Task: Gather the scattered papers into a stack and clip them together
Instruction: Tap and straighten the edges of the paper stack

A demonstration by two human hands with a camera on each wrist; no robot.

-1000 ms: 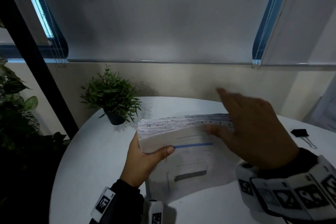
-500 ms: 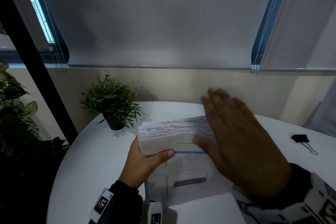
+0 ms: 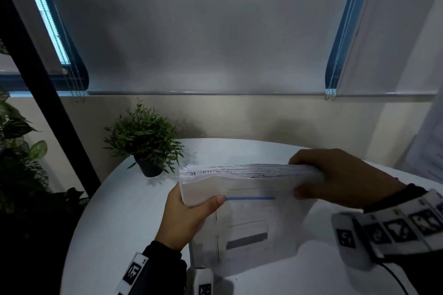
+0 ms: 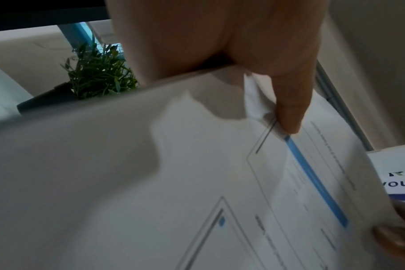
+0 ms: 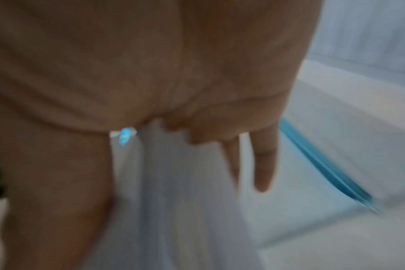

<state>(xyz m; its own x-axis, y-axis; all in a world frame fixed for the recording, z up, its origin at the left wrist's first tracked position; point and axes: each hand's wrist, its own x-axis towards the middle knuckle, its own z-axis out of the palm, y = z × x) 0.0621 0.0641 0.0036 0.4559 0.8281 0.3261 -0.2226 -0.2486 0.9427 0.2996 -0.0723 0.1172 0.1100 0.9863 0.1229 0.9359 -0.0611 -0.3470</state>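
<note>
A thick stack of white printed papers [image 3: 242, 189] stands on its lower edge on the round white table [image 3: 134, 211], its front sheet showing a blue bar. My left hand [image 3: 189, 208] grips its left end, thumb across the front sheet [image 4: 287, 117]. My right hand [image 3: 335, 177] grips the stack's right end, fingers curled over the top edge and thumb on the front. The right wrist view is blurred; there the stack [image 5: 178, 191] shows between thumb and fingers. No clip is in view.
A small potted plant [image 3: 143, 143] stands at the table's back left, close behind the stack [image 4: 97, 73]. Larger leafy plants [image 3: 19, 155] and a black post [image 3: 48, 93] lie left of the table. A wall with lowered blinds [image 3: 203, 31] lies behind.
My right hand, flat against the stack's top half a second ago, has slid right and curled round the stack's right end. The binder clip at the right table edge has passed out of view.
</note>
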